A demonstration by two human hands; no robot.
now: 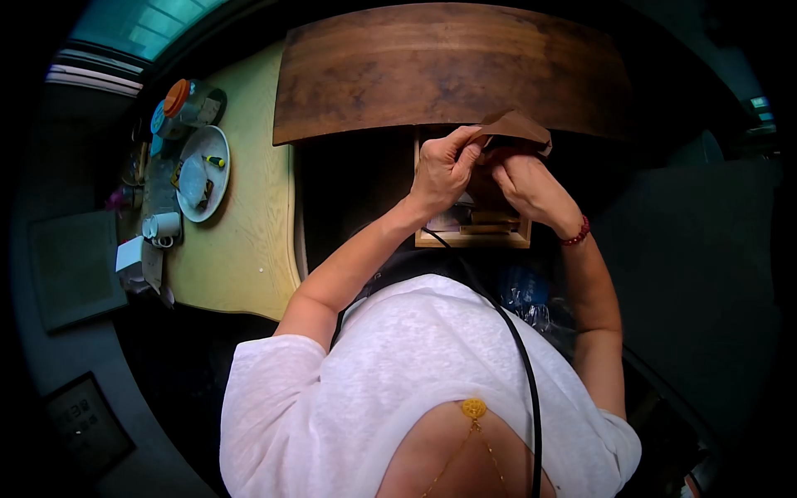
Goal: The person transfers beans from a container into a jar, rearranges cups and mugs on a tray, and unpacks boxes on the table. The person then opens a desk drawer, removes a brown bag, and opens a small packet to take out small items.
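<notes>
Above an open drawer, my left hand (447, 172) pinches the left edge of a piece of brown paper (516, 127), folded or shaped like an envelope. My right hand (533, 187), with a red bead bracelet (576, 231) at the wrist, is just below the paper with its fingers curled in. Its fingertips are hidden, so what they hold is unclear. The wooden drawer (473, 241) beneath both hands contains several small flat items, partly covered by my hands.
A dark brown wooden tabletop (440, 70) lies beyond the drawer. On the pale table (249, 241) at left stand a white plate (217, 195) with a yellow-handled tool, jars with orange and blue lids, and a white mug (165, 225). A black cable (521, 349) hangs across my shirt.
</notes>
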